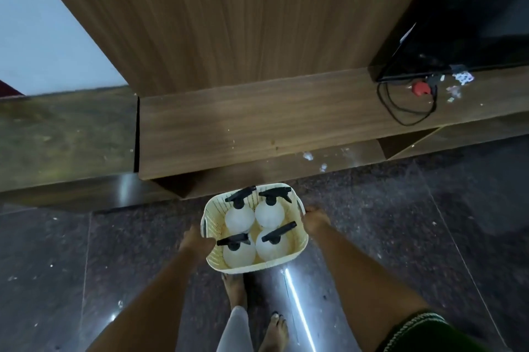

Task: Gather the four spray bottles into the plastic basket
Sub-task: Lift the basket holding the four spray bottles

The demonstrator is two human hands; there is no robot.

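A cream plastic basket [297,253] with perforated walls hangs above the dark floor, held between both hands. Inside it stand several white spray bottles with black trigger heads: one at the back left [239,217], one at the back right [270,213], one at the front left [239,254] and one at the front right [273,245]. My left hand [197,240] grips the basket's left side. My right hand [315,220] grips its right side near the handle slot.
A low wooden cabinet shelf [257,122] runs just beyond the basket, under a tall wooden panel [229,16]. On the shelf at right lie a black cable [406,111], a red object [420,89] and paper scraps. My bare feet [272,328] stand on the glossy floor.
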